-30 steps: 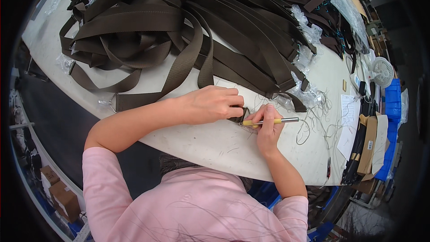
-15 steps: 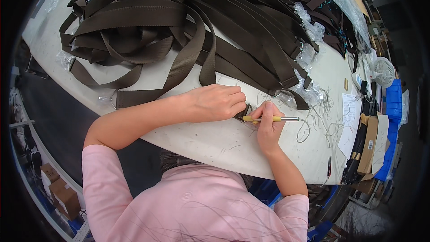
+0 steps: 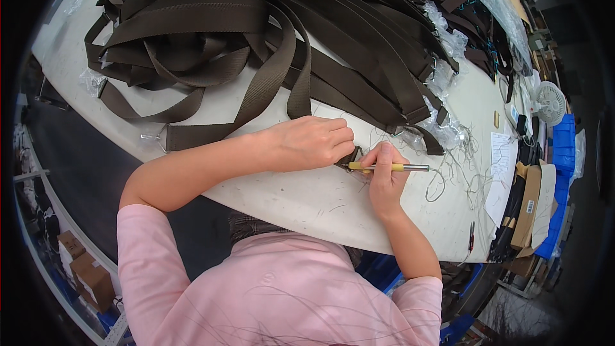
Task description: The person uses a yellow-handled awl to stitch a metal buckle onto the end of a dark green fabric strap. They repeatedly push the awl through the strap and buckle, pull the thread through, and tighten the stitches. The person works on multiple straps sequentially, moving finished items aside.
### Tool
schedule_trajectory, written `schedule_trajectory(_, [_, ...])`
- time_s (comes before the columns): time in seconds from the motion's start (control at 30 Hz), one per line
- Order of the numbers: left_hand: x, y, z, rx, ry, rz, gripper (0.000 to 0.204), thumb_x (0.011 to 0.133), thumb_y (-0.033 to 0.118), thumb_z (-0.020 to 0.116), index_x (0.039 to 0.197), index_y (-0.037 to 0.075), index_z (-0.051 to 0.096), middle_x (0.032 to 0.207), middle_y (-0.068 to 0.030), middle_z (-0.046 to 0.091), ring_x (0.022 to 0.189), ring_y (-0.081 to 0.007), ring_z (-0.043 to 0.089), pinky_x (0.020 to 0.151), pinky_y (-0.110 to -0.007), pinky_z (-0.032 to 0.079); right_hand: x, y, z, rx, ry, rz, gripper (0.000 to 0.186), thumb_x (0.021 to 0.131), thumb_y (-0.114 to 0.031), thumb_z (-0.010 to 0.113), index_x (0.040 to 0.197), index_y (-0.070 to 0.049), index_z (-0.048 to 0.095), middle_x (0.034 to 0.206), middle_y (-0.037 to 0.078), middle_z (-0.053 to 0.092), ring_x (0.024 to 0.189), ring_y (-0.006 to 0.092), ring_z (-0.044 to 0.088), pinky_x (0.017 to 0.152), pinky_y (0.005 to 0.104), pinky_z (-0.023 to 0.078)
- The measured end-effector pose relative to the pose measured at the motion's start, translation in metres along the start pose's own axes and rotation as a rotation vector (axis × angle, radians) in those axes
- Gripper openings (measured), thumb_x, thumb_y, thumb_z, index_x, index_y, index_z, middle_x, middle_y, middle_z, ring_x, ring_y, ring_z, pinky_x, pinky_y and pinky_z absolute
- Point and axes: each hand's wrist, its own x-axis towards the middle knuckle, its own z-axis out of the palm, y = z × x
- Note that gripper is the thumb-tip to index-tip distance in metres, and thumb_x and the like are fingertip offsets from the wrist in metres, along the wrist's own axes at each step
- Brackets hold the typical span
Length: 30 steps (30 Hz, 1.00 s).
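Note:
My left hand point(image 3: 314, 142) is closed over the end of a dark brown webbing strap point(image 3: 347, 157), most of which its fingers hide. Between the thumb and fingers of my right hand point(image 3: 387, 176) is a slim pen-like tool point(image 3: 411, 168) with a yellow grip and a silver barrel. Its tip points left and meets the strap end beside my left fingertips; whether it presses in cannot be made out. Just beyond my left wrist, a flat strap end point(image 3: 198, 136) with a metal ring lies on the white table point(image 3: 288, 208).
A big heap of dark brown straps point(image 3: 192, 22) covers the far side, with clear plastic wrap point(image 3: 442, 77) at its right. Loose threads point(image 3: 464, 160), a paper sheet point(image 3: 500, 173), small snips point(image 3: 471, 237) and a white fan point(image 3: 549, 102) are on the right.
Both hands hold nearly the same pose. The right hand and the pen-like tool have shifted very slightly right and up; the strap end stays in my left hand.

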Motion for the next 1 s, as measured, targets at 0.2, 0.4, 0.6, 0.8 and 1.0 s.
schedule_trajectory(0.2, [0.0,0.0,0.0,-0.013,-0.007,-0.008,0.015,0.076,0.006,0.067,0.088,0.0,0.06,0.09,-0.007,0.058,0.089,-0.0205,0.061,0.069,-0.032,0.058,-0.001,-0.003,-0.001,0.005,-0.019,0.046,0.05,0.111,-0.027,0.041,0.073,-0.001,0.058,0.063,0.002,0.056,0.056,0.0064,0.045,0.053,0.0241,0.037])
schedule_trajectory(0.4, [0.001,0.001,-0.001,-0.028,-0.024,-0.042,0.016,0.077,0.005,0.067,0.09,-0.001,0.06,0.091,-0.0075,0.058,0.091,-0.0208,0.062,0.069,-0.032,0.058,-0.001,-0.002,-0.002,0.042,0.007,0.058,0.05,0.111,-0.03,0.04,0.073,-0.002,0.057,0.065,0.002,0.057,0.058,0.0061,0.046,0.055,0.0236,0.038])
schedule_trajectory(0.6, [0.001,0.002,0.002,-0.12,-0.011,-0.188,0.017,0.079,0.004,0.069,0.094,-0.001,0.06,0.091,-0.0102,0.061,0.091,-0.0251,0.064,0.072,-0.035,0.057,-0.001,0.001,-0.001,0.092,0.035,0.067,0.05,0.112,-0.029,0.04,0.073,-0.002,0.057,0.066,0.002,0.057,0.058,0.006,0.046,0.054,0.0237,0.038])
schedule_trajectory(0.8, [0.006,0.004,-0.008,-0.345,-0.029,-0.387,0.012,0.09,0.008,0.068,0.096,0.001,0.059,0.093,-0.0115,0.064,0.091,-0.0301,0.066,0.079,-0.04,0.054,-0.001,0.001,-0.001,0.028,-0.002,0.043,0.05,0.112,-0.027,0.04,0.072,-0.001,0.059,0.064,0.001,0.055,0.057,0.0061,0.045,0.054,0.0241,0.038])
schedule_trajectory(1.0, [0.009,0.005,-0.012,-0.381,-0.056,-0.419,0.012,0.093,0.008,0.066,0.095,0.001,0.056,0.091,-0.0127,0.063,0.089,-0.0323,0.066,0.078,-0.042,0.053,0.0,-0.001,0.0,0.024,-0.013,0.038,0.05,0.112,-0.026,0.041,0.072,-0.001,0.059,0.063,0.002,0.056,0.056,0.0062,0.045,0.053,0.0243,0.038])
